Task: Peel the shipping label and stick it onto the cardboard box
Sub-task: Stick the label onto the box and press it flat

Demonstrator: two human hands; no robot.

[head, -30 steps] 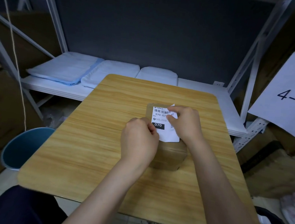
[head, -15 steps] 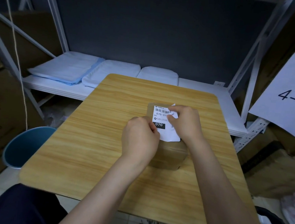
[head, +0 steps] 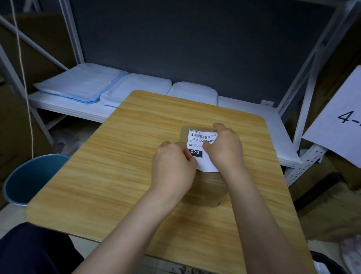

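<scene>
A small brown cardboard box (head: 209, 188) stands on the wooden table (head: 111, 174). A white shipping label (head: 199, 138) with a barcode and a black "070" block lies over the box's top, its near edge hanging past the box. My left hand (head: 172, 168) pinches the label's left edge by the "070" block. My right hand (head: 225, 149) rests on the label's right side, thumb pressing its middle and fingers over its far right corner.
A blue bin (head: 29, 179) stands on the floor left of the table. Behind the table a white shelf (head: 252, 114) holds folded pale packs (head: 82, 83). A paper sign "4-4" (head: 353, 120) hangs at the right. Cardboard boxes stand on both sides.
My right hand's fingers have spread toward the label's far right corner, and the corner that stuck up now lies under them. My left hand holds the same spot.
</scene>
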